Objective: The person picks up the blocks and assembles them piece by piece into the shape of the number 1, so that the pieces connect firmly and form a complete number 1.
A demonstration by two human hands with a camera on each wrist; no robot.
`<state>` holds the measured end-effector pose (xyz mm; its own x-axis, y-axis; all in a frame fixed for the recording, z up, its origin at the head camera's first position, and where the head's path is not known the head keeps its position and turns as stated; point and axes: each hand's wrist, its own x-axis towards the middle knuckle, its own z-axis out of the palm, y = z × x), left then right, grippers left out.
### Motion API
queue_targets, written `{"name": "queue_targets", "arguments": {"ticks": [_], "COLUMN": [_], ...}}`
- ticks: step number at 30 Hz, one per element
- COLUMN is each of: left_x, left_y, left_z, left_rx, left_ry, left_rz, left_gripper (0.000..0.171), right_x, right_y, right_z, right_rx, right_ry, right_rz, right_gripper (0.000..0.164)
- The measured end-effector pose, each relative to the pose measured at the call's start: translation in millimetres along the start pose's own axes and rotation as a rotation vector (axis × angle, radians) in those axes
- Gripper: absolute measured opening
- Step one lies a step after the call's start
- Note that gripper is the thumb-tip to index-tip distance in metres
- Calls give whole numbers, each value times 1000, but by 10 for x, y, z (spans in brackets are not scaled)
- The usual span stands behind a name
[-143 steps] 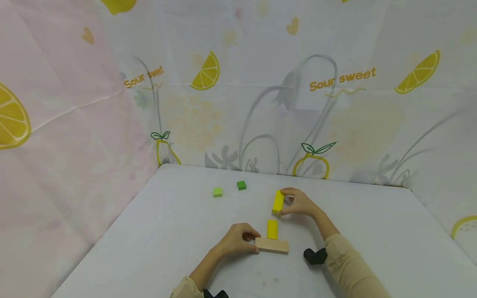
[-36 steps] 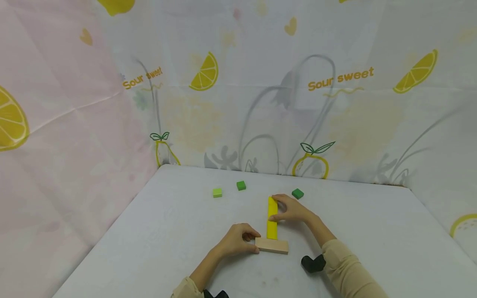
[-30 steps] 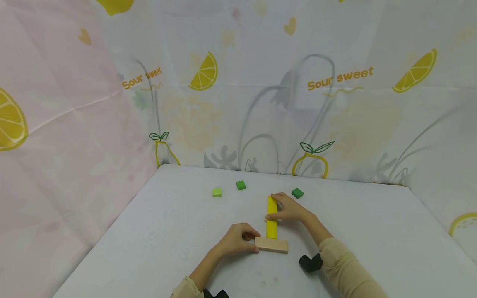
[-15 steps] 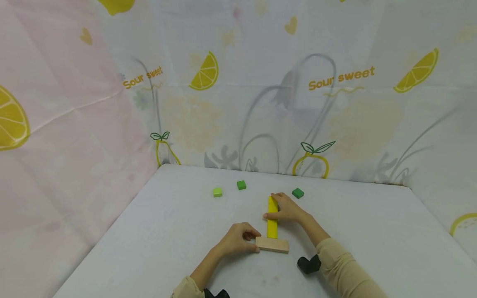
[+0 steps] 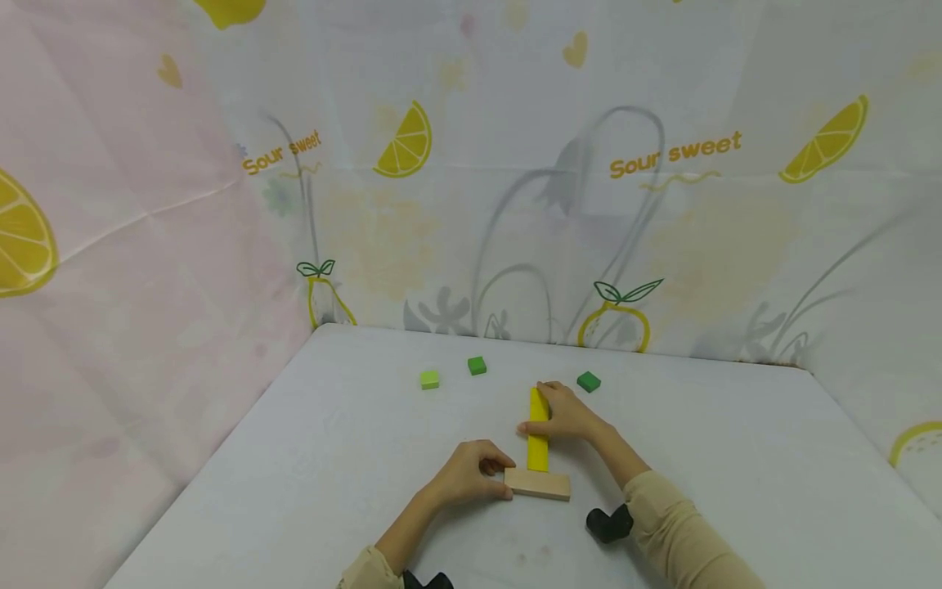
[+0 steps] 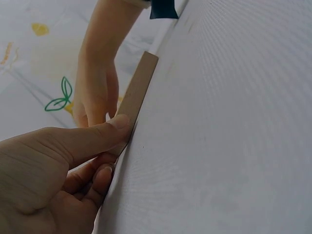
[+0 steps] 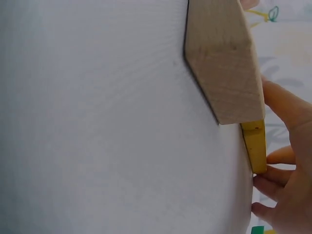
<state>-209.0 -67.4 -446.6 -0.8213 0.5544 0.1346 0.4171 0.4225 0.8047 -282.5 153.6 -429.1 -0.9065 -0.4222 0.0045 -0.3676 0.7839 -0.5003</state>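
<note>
A plain wooden block (image 5: 539, 484) lies crosswise on the table; my left hand (image 5: 466, 474) pinches its left end between thumb and fingers. In the left wrist view the thumb presses the face of that wooden block (image 6: 139, 87). Beyond it, a yellow block (image 5: 538, 456) stretches away from its far side. A second yellow block (image 5: 540, 404) lies in line with the first, end to end. My right hand (image 5: 570, 413) holds this far block, thumb across it and fingers at its far end. In the right wrist view, fingers of the right hand (image 7: 292, 185) reach the yellow block (image 7: 256, 146).
Farther back on the white table (image 5: 331, 458) lie a light green block (image 5: 429, 380), a green block (image 5: 477, 366) and a dark green block (image 5: 589, 382), the last just behind the right hand. A printed cloth (image 5: 471, 245) hangs along the back.
My right hand brought the second yellow block left and nearer, into line with the first; its thumb then slid left across it. The dark green block became visible. My left hand stayed put.
</note>
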Motion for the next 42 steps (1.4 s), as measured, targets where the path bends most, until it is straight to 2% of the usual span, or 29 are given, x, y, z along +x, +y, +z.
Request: {"name": "queue_targets", "arguments": {"ticks": [4,11,22,29,42], "left_x": [-5,-11,-11,-16,-3], "left_y": [-2,-3,-19,-12,-25], "left_z": [6,11,21,23,18], "left_rx": [-2,0,-4,-23,-9], "left_ry": [-4,0,10,6,12], "left_rz": [0,1,8,8,9], "left_gripper": [32,32,33,33,33], "right_x": [-15,-61,-79,-83,-47], "right_y": [35,208,328,369,423], "right_z": [-3,-55,-146,-192,-194], "right_rx": [17,168,270,273,276], "right_ry": [-16,-43,-83,-104,-108], "right_rz": [-27,-14,-55,-102,-128], "right_gripper": [91,91,87,82,83]}}
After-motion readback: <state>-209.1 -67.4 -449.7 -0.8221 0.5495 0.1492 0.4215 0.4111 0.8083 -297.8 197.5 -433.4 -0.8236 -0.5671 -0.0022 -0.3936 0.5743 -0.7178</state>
